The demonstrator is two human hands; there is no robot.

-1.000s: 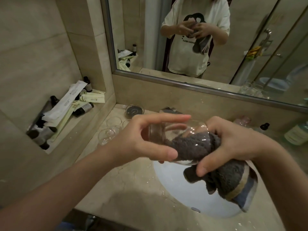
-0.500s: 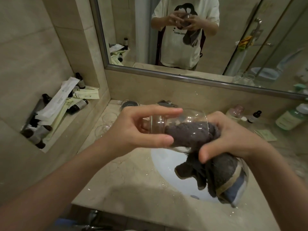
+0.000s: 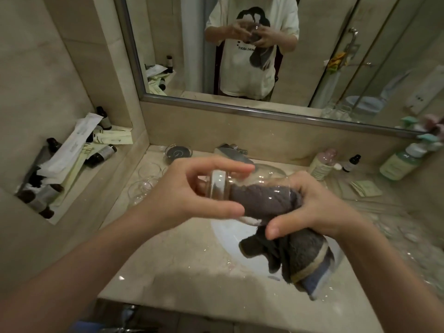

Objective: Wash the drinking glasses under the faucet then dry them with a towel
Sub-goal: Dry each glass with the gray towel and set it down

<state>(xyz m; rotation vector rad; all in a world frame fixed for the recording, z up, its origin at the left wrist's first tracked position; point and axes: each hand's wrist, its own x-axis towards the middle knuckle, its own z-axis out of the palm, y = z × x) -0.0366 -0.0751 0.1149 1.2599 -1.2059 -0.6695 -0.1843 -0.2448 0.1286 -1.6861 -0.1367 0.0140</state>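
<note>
**Glass being dried over the basin, with slip and breakage as the main risks**

Marble-patterned beige countertop is seen wet, scattered with droplets, and the white oval sink basin is set into it below both hands. Behind the basin the chrome faucet is partly hidden. Other clear glasses are stood on the counter at the left, and more clear glassware is blurred at the right edge; which of these are already dried cannot be told.

A dark grey terry towel with a tan and blue band is held bunched by the right hand, whose fingers are curled round the cloth where it is stuffed into the mouth of the clear drinking glass. The glass is held on its side, in the air above the basin, by the left hand: thumb beneath, fingers laid over the top near its thick base.

Drying of the inside is judged to be the step in hand. A slip is possible, since the glass may be wet and is pinched rather than wrapped; a drop onto basin or stone could break it. If the towel were forced in too hard, the thin wall could be cracked. The hanging towel end could be wetted in the basin.
</note>
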